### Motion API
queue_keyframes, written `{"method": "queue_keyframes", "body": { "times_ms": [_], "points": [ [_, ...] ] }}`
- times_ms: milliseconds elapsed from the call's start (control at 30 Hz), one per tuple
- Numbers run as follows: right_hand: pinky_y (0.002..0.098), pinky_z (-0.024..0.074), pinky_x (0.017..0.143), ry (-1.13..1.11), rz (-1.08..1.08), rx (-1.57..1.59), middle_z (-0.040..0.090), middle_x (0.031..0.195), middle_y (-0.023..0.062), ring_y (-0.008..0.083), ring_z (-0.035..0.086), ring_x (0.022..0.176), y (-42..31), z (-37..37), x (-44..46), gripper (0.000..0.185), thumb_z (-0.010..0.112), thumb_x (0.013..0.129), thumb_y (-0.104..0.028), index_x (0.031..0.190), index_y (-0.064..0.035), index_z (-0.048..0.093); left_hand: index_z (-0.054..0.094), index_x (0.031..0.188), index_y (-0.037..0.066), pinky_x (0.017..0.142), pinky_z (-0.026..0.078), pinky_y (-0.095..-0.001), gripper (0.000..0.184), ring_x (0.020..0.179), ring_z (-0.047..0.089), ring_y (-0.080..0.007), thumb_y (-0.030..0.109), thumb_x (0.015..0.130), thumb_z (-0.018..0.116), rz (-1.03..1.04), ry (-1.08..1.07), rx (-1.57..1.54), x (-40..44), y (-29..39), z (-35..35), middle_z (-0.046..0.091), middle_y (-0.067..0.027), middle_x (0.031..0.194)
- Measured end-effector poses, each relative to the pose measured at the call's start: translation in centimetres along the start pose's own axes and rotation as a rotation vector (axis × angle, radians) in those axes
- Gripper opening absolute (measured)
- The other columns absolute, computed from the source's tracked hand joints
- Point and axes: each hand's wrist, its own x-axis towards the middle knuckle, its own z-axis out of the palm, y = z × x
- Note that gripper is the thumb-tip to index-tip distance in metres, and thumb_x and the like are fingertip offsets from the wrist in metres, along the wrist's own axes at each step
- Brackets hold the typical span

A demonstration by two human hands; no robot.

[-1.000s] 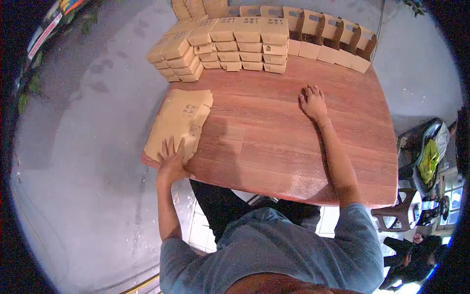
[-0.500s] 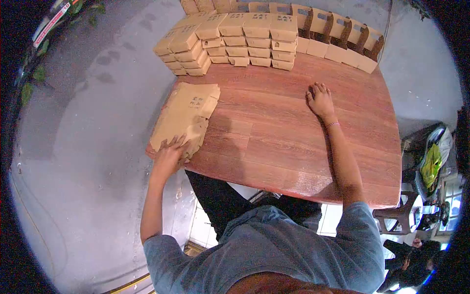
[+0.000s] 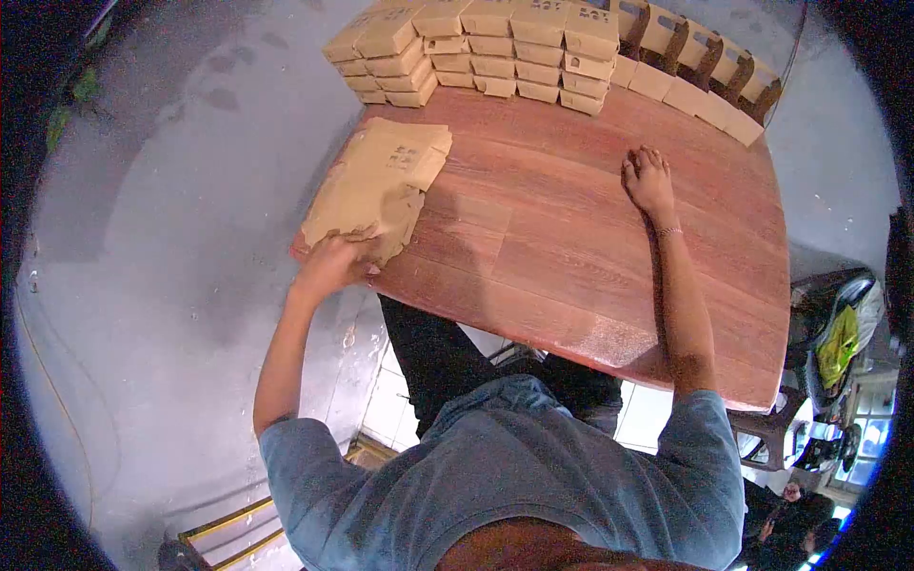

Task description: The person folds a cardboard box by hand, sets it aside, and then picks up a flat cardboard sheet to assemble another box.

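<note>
At the table's left side lies a stack of flat, unfolded brown cardboard boxes point(image 3: 367, 181) with dark print on top. My left hand point(image 3: 335, 262) is at its near end, fingers over the top and thumb low by the edge, closed on the cardboard; how many sheets it grips is hidden. Farther right, my right hand point(image 3: 649, 181) rests on the wooden table point(image 3: 562, 228), fingers loosely bent and slightly apart, holding nothing.
Folded "EAT ME" boxes point(image 3: 490, 48) stand in several stacked layers along the far edge. Beside them, a row of open-windowed cardboard carriers point(image 3: 700, 71) runs to the far right corner. A grey wall point(image 3: 190, 257) is on the left. A brown stool point(image 3: 776, 428) stands at right.
The view has shifted, so the table and boxes appear higher and farther right. My left hand's spread fingers have drawn together at the stack's near edge. My right hand stays resting on the table.
</note>
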Motion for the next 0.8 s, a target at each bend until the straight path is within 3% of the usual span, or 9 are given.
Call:
{"method": "queue_keyframes", "body": {
  "times_ms": [67, 133, 267, 333, 433, 567, 633, 800],
  "points": [
    [0.0532, 0.0299, 0.111, -0.044, 0.018, 0.0, 0.054, 0.134, 0.0183, 0.0407, 0.043, 0.13, -0.1, -0.5, 0.1, 0.04, 0.046, 0.096, -0.035, 0.121, -0.0068, 0.059, 0.061, 0.129, 0.021, 0.105, 0.04, -0.0508, 0.046, 0.119, 0.058, -0.0338, 0.036, 0.085, 0.067, -0.01, 0.018, 0.045, -0.3, 0.9, -0.4, 0.055, -0.0066, 0.139],
    [0.053, 0.0296, 0.111, -0.038, 0.01, -0.026, 0.053, 0.135, 0.0184, 0.0407, 0.043, 0.131, 0.0, -0.2, 0.1, 0.041, 0.046, 0.096, -0.036, 0.122, -0.0068, 0.059, 0.072, 0.104, 0.007, 0.095, 0.05, -0.0419, 0.024, 0.112, 0.063, -0.0301, 0.012, 0.081, 0.07, 0.149, 0.29, 0.066, -0.6, 0.7, 0.9, 0.065, -0.0063, 0.124],
    [0.0524, 0.0285, 0.112, -0.062, 0.011, -0.068, 0.051, 0.139, 0.0184, 0.0402, 0.042, 0.132, 0.1, -0.1, 0.1, 0.043, 0.045, 0.096, -0.037, 0.124, -0.0064, 0.058, 0.072, 0.1, 0.008, 0.092, 0.052, -0.0408, 0.019, 0.109, 0.064, -0.0294, 0.008, 0.081, 0.068, 0.099, 0.465, 0.012, -0.8, -0.8, 5.6, 0.066, -0.007, 0.12],
    [0.0511, 0.0273, 0.113, -0.083, 0.043, -0.066, 0.049, 0.141, 0.0185, 0.0392, 0.04, 0.134, 0.3, 0.4, 0.3, 0.044, 0.046, 0.096, -0.036, 0.126, -0.0058, 0.057, 0.071, 0.096, 0.009, 0.089, 0.054, -0.0385, 0.017, 0.108, 0.065, -0.027, 0.004, 0.08, 0.066, 0.085, 0.711, 0.015, -0.8, -0.9, 6.6, 0.068, -0.0078, 0.113],
    [0.0497, 0.0258, 0.114, -0.113, 0.066, -0.058, 0.048, 0.143, 0.0185, 0.0381, 0.037, 0.137, -0.1, -0.3, 0.3, 0.045, 0.047, 0.096, -0.036, 0.128, -0.006, 0.056, 0.069, 0.094, 0.008, 0.086, 0.055, -0.038, 0.019, 0.102, 0.066, -0.0253, 0.0, 0.078, 0.063, 0.117, 0.825, 0.087, -0.7, -0.8, 5.9, 0.068, -0.0077, 0.105],
    [0.0529, 0.0294, 0.111, -0.081, 0.039, -0.038, 0.051, 0.138, 0.0181, 0.0396, 0.041, 0.134, -0.2, -0.2, 0.3, 0.042, 0.045, 0.096, -0.036, 0.123, -0.0069, 0.06, 0.068, 0.093, 0.006, 0.082, 0.055, -0.0379, 0.021, 0.094, 0.066, -0.0244, -0.004, 0.075, 0.063, 0.134, 0.872, 0.138, -0.9, 0.0, 3.6, 0.067, -0.0066, 0.098],
    [0.0531, 0.0293, 0.111, -0.074, 0.042, -0.041, 0.052, 0.138, 0.0181, 0.0397, 0.041, 0.134, -0.2, -0.1, 0.3, 0.041, 0.045, 0.096, -0.035, 0.122, -0.0072, 0.06, 0.068, 0.091, 0.005, 0.078, 0.054, -0.0378, 0.018, 0.091, 0.065, -0.0248, -0.002, 0.074, 0.067, 0.216, 0.639, 0.008, -0.9, -0.5, 3.2, 0.067, -0.0062, 0.096],
    [0.0534, 0.0294, 0.111, -0.043, 0.029, -0.039, 0.052, 0.137, 0.0184, 0.0398, 0.041, 0.133, -0.3, -0.2, 0.0, 0.04, 0.046, 0.096, -0.035, 0.121, -0.0072, 0.06, 0.069, 0.089, 0.004, 0.078, 0.053, -0.0368, 0.018, 0.092, 0.064, -0.0249, 0.005, 0.071, 0.074, 0.22, 0.492, -0.082, -0.6, -0.9, 2.9, 0.066, -0.0067, 0.094]
  ]
}}
